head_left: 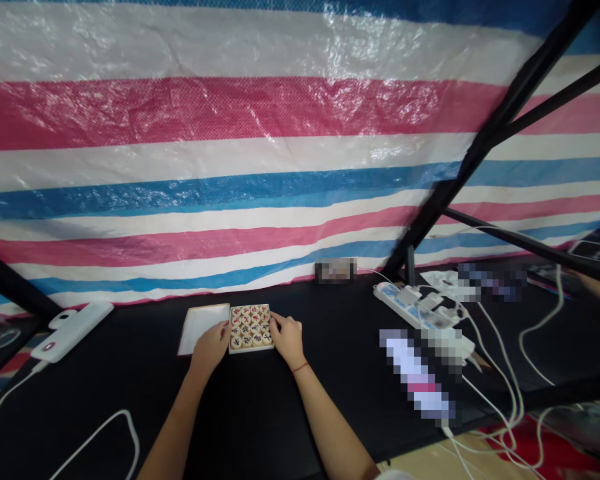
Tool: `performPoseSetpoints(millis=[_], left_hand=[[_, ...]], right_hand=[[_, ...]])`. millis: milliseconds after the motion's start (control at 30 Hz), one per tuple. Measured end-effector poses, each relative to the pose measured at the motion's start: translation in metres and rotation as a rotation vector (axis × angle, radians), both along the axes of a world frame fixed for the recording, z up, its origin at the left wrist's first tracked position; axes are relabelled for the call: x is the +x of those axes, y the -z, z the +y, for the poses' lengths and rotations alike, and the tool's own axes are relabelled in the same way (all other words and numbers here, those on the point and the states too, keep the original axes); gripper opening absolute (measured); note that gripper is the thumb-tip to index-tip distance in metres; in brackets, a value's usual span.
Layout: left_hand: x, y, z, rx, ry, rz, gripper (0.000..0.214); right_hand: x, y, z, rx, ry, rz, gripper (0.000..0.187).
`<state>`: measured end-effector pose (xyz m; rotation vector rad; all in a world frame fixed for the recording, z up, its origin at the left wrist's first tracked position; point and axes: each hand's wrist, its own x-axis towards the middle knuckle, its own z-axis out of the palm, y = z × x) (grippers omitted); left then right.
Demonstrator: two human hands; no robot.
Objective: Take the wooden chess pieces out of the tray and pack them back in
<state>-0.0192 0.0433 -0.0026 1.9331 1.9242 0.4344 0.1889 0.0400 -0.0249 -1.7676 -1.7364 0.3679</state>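
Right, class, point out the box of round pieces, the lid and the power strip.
Box of round pieces (253,349), head view: near rim.
Lid (203,321), head view: white inside surface.
Power strip (392,297), head view: left end.

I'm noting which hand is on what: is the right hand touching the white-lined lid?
Apart. The head view shows the right hand at the right edge of the box of round pieces, which lies between that hand and the white-lined lid.

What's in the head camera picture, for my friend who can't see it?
A person's left hand and right hand touch opposite sides of a small white box filled with round pieces marked in red or black, on a black table. What looks like its lid lies left, a power strip right, and a striped sheet hangs behind.
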Motion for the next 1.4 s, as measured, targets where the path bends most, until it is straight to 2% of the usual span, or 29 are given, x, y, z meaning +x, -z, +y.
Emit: performPoseSetpoints(millis=[433,567,700,867,1233,1400], left_hand=[[-0.004,0.002,0.002,0.015,0.038,0.055,0.035],[-0.004,-0.001,0.012,0.069,0.019,0.1,0.032],[0.002,-0.005,0.029,0.156,0.055,0.164,0.036],[0.012,-0.007,0.041,0.179,0.09,0.255,0.032],[0.017,-0.02,0.04,0.147,0.111,0.345,0.026],[0.024,-0.024,0.039,0.146,0.071,0.363,0.026]], right_hand=[[0.0,0.001,0.001,-0.017,-0.008,-0.003,0.03],[0.001,0.002,0.001,-0.011,-0.018,-0.002,0.03],[0.001,0.003,0.001,0.0,-0.016,-0.003,0.03],[0.001,0.004,0.001,0.012,-0.018,-0.013,0.03],[0.001,0.004,0.001,0.021,-0.012,-0.016,0.029],[0.001,0.003,0.001,0.017,-0.019,-0.018,0.029]])
